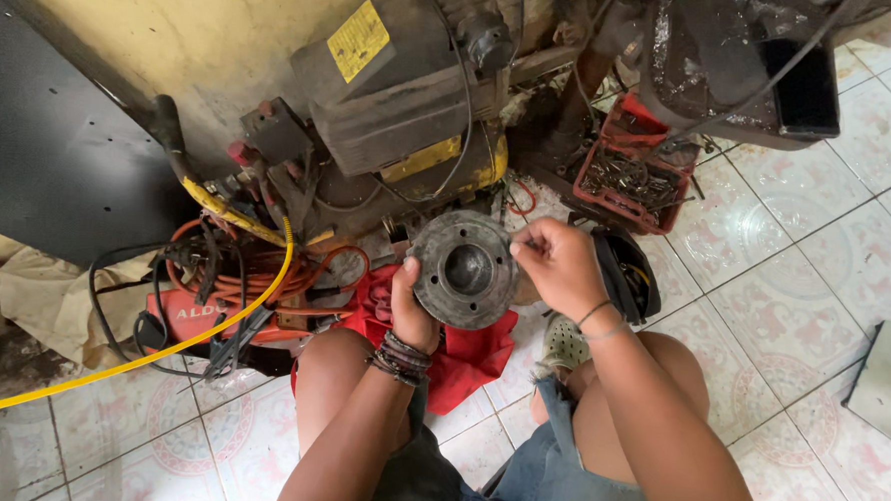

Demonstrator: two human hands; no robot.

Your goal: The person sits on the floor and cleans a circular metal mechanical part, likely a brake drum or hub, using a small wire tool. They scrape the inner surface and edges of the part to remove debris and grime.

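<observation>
This is a small repair workshop set up on a tiled floor (pixel 786 255), with greasy machinery pushed against a stained yellow wall (pixel 155 27). A grimy compressor-like machine (pixel 402 98) with a yellow label stands there, with coiled orange hose (pixel 264 273) and a yellow hose (pixel 161 353) beside it. A red tray of bolts and bits (pixel 629 173) and a red rag (pixel 471 357) lie nearby.

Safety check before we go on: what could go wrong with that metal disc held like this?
1. The disc is held in the air over a bare knee; the left hand grips only its edge, so a slip could drop it on the leg.
2. The right hand pinches at the rim; bare fingers may get nicked or pinched.
3. The yellow hose and cables trail close by, a possible snag or trip.
</observation>
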